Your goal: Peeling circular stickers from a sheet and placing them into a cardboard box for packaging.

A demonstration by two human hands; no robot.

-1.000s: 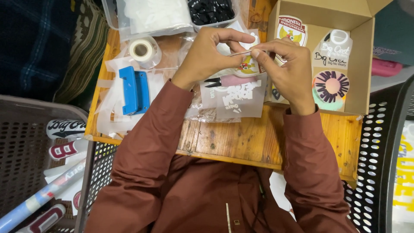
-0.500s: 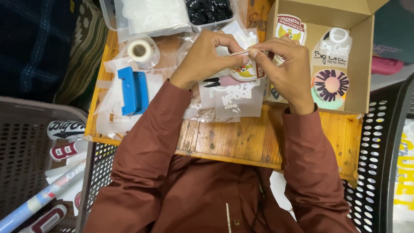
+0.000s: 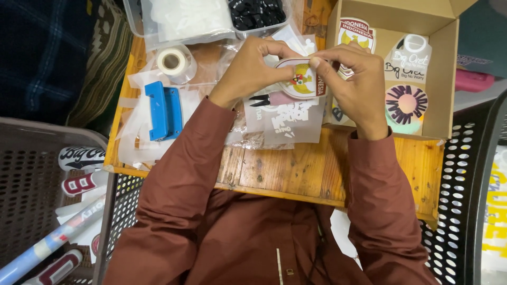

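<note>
From the head view, your left hand point(image 3: 252, 71) and right hand point(image 3: 355, 87) meet over the far middle of the wooden table point(image 3: 317, 169), and together they pinch a shield-shaped sticker point(image 3: 301, 79) between them: your left fingers curl around its left and top edge, your right thumb and forefinger grip its upper right edge. The sticker is white with a dark red border and a gold bird emblem in the centre carrying a small red-and-white patch; its right part is hidden behind your right fingers. It is held just above a clear plastic sleeve with white lettering point(image 3: 285, 121) that lies on the table, and a pair of small black-handled scissors point(image 3: 264, 99) shows just under your left hand. Toward the far left corner of the table sits a roll of clear tape point(image 3: 173, 62), with a blue tool point(image 3: 162, 110) near the left edge on loose plastic sheets. At the far right corner stands an open cardboard box point(image 3: 446, 68) lined with more stickers, among them a round one with purple rays point(image 3: 405, 103). Clear plastic containers point(image 3: 179, 21) run along the far edge.
</note>
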